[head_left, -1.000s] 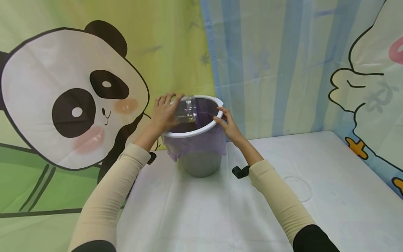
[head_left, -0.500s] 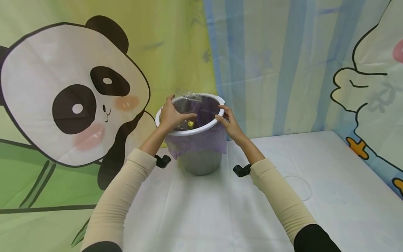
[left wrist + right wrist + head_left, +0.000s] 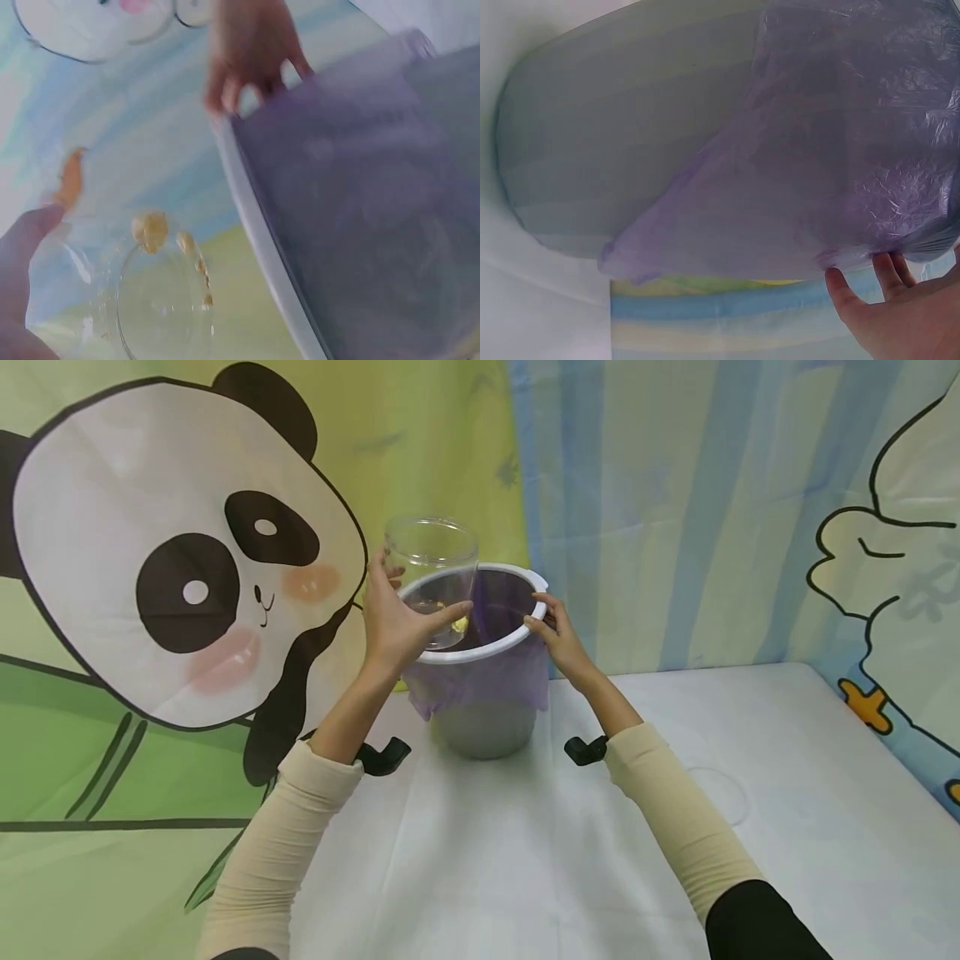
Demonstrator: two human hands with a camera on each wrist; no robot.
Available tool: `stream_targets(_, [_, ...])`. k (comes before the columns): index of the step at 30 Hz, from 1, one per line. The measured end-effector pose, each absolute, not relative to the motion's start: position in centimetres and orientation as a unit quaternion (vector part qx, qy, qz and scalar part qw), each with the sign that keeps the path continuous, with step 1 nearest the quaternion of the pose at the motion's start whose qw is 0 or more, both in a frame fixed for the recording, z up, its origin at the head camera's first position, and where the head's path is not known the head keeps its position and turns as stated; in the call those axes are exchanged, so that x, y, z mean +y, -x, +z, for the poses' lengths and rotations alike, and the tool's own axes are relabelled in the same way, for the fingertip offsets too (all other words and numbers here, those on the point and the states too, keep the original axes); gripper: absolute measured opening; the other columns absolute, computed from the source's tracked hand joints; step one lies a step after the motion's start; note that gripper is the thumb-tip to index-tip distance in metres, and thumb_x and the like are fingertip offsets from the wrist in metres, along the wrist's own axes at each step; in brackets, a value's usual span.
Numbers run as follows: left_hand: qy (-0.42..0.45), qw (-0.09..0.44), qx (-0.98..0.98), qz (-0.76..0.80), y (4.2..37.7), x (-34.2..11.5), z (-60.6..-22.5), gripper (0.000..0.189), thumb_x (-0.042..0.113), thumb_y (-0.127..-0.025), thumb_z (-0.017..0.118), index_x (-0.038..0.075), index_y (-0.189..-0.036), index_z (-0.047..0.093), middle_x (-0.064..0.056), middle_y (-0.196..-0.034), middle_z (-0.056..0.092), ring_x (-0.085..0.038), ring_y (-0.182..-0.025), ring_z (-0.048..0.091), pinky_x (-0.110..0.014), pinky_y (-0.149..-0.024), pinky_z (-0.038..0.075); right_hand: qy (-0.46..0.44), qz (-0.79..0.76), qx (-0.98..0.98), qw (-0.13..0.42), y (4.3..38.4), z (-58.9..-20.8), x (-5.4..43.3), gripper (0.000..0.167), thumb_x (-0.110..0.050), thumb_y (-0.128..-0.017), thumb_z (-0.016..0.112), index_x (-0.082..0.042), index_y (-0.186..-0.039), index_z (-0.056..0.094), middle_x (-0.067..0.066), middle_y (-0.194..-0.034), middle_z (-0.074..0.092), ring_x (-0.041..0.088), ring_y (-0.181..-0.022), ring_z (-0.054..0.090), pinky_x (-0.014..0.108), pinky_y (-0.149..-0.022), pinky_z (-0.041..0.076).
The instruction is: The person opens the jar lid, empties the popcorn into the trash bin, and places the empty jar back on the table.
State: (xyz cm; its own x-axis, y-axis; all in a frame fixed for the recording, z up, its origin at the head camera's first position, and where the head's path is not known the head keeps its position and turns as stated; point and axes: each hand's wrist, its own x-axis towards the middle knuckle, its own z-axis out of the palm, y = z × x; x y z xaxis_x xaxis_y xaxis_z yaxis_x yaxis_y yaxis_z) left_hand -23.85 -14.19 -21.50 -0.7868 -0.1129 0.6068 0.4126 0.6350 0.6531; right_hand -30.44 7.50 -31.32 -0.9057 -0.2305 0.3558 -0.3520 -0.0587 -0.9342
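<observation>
My left hand (image 3: 397, 622) grips a clear jar (image 3: 435, 556), its thumb stretched across the near side. The jar stands nearly upright over the left part of a grey bin (image 3: 483, 731). Yellow scraps (image 3: 151, 229) cling near its bottom, as the left wrist view shows. A purple bag (image 3: 487, 681) lines the bin and hangs over its white rim (image 3: 525, 635). On the right side of that rim, my right hand (image 3: 564, 643) holds on with curled fingers and thumb. The right wrist view has its fingertips against the bag (image 3: 795, 195). The bin's bottom is hidden.
The bin stands on a white-covered table (image 3: 480, 843), close to a printed curtain (image 3: 637, 527) with a panda (image 3: 135, 552) on the left. A faint clear ring (image 3: 723, 793) lies on the table at the right.
The jar has turned from lying sideways, mouth toward the bin, to nearly upright, and it has risen. My right hand stays on the rim. The head view has tilted slightly down.
</observation>
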Motion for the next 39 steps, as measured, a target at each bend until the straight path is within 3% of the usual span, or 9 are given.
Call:
stream_targets(5, [0.119,0.364,-0.817,-0.431,20.0,-12.6,-23.2,0.114,0.04,-0.054,0.087,0.018,-0.144,0.022,-0.006,-0.133,0.039,-0.016,-0.12,0.036,-0.038,-0.097,0.032,-0.212,0.699,-0.681,0.053,30.9,-31.0,7.9,0.052,-0.012,-0.095,0.045,-0.005,-0.141,0.024,0.018,-0.133,0.034,0.024,-0.118,0.035,0.031,-0.091,0.03])
stream_targets(11, [0.097,0.399,-0.787,-0.461,15.9,-10.6,-30.1,0.114,0.036,-0.052,0.089,0.018,-0.143,0.024,-0.009,-0.133,0.039,-0.02,-0.121,0.035,-0.046,-0.098,0.028,-0.215,0.694,-0.685,0.062,31.4,-31.1,7.8,0.051,-0.012,-0.094,0.048,-0.005,-0.14,0.027,0.014,-0.122,0.04,0.024,-0.115,0.038,0.032,-0.092,0.032])
stream_targets(17, [-0.006,0.392,-0.741,-0.546,12.8,-6.8,-38.9,0.11,0.039,-0.052,0.089,0.02,-0.141,0.027,-0.003,-0.132,0.038,-0.021,-0.121,0.034,-0.047,-0.096,0.026,-0.213,0.691,-0.689,0.049,31.0,-31.3,7.7,0.052,-0.013,-0.094,0.048,-0.005,-0.141,0.026,0.016,-0.122,0.039,0.024,-0.115,0.039,0.031,-0.094,0.032])
stream_targets(22, [-0.084,0.38,-0.748,-0.538,11.4,-3.5,-45.5,0.116,0.048,-0.051,0.086,0.017,-0.143,0.024,-0.007,-0.135,0.036,-0.025,-0.12,0.033,-0.047,-0.093,0.025,-0.214,0.692,-0.688,0.044,30.8,-31.5,7.6,0.052,-0.013,-0.095,0.047,-0.004,-0.141,0.025,0.021,-0.126,0.037,0.025,-0.116,0.038,0.031,-0.094,0.031])
stream_targets(26, [-0.127,0.369,-0.766,-0.511,11.0,-1.8,-49.6,0.119,0.048,-0.046,0.088,0.013,-0.142,0.027,-0.01,-0.133,0.038,-0.026,-0.118,0.035,-0.046,-0.091,0.027,-0.219,0.689,-0.69,0.043,30.9,-31.7,7.5,0.052,-0.013,-0.095,0.047,-0.005,-0.141,0.025,0.012,-0.119,0.037,0.022,-0.114,0.037,0.032,-0.095,0.031])
stream_targets(32, [-0.149,0.365,-0.788,-0.472,10.6,-0.3,-53.0,0.121,0.042,-0.039,0.092,0.011,-0.14,0.032,-0.01,-0.13,0.043,-0.026,-0.114,0.041,-0.044,-0.088,0.03,-0.218,0.692,-0.687,0.047,32.1,-32.5,7.5,0.052,-0.015,-0.095,0.048,-0.009,-0.142,0.026,0.005,-0.112,0.04,0.018,-0.108,0.039,0.031,-0.093,0.032])
stream_targets(39, [-0.13,0.359,-0.799,-0.465,10.1,0.5,-54.4,0.123,0.043,-0.04,0.091,0.011,-0.141,0.029,-0.009,-0.131,0.041,-0.024,-0.115,0.039,-0.043,-0.091,0.03,-0.216,0.692,-0.686,0.063,33.3,-33.5,7.6,0.049,-0.019,-0.096,0.047,-0.015,-0.141,0.028,0.002,-0.108,0.041,0.013,-0.101,0.041,0.026,-0.084,0.033])
